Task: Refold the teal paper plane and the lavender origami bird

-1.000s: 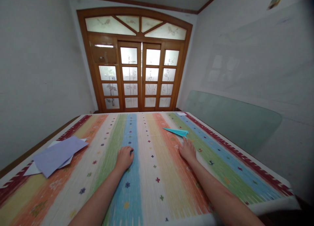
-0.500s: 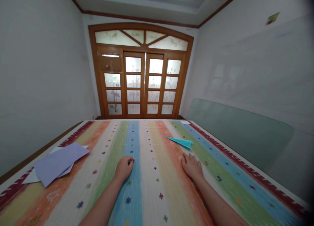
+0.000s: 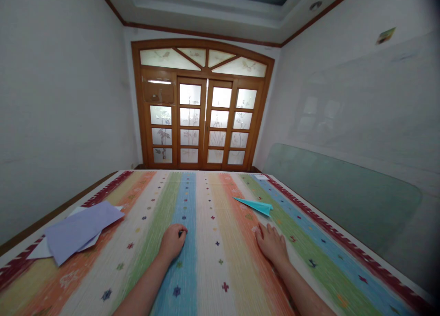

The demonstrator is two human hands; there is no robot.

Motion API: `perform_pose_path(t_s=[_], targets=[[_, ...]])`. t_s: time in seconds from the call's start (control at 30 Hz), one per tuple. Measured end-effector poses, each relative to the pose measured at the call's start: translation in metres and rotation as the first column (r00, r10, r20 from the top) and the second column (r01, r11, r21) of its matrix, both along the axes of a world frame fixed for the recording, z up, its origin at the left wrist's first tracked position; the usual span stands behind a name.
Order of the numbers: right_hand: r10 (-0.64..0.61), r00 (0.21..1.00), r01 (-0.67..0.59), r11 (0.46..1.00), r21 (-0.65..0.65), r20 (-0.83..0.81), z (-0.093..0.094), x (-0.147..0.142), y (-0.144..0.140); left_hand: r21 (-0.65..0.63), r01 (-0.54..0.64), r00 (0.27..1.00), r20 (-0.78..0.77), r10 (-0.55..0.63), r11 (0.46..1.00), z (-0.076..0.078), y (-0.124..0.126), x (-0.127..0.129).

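We judge the folding to be done: the paper plane (image 3: 255, 205) lies finished on the striped cloth (image 3: 206, 261) that covers the worktop, a crisp teal dart with a sharp nose pointing left and away from us and its tail end nearest our right hand (image 3: 272, 243). It rests flat, slightly to the right of the middle, on the border between the orange and the green stripe, and neither hand touches it. Our right hand lies palm down just short of it, fingers spread and flat on the cloth, so that grip is apart and holds nothing. Our left hand (image 3: 173, 241) sits well to the left on the blue stripe, curled into a loose fist; something small and dark shows at the fingertips, but we cannot tell what it is or whether the grip is clamped on it. What is left, as far as we can see, is the stack of loose sheets (image 3: 77, 230) at the left edge of the worktop, a lilac one on top of white ones, unfolded and well apart from both hands. The plane looks light and thin, its creases clean, its wings lying close to the cloth
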State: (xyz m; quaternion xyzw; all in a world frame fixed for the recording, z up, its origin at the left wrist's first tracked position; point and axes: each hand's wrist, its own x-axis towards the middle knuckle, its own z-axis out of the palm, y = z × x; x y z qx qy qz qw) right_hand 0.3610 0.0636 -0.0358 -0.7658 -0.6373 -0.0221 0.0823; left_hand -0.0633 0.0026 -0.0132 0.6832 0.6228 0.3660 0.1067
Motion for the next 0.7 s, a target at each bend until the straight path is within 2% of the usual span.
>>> perform_pose_path(t_s=[0.43, 0.7], targets=[[0.002, 1.0, -0.003, 1.0, 0.024, 0.016, 0.003, -0.002, -0.001, 0.008, -0.012, 0.999, -0.051, 0.012, 1.0, 0.001, -0.001, 0.001], [0.015, 1.0, -0.016, 1.0, 0.02, 0.01, 0.011, -0.007, -0.005, -0.025, -0.017, 0.985, -0.17, 0.013, 1.0, 0.008, -0.008, 0.006]])
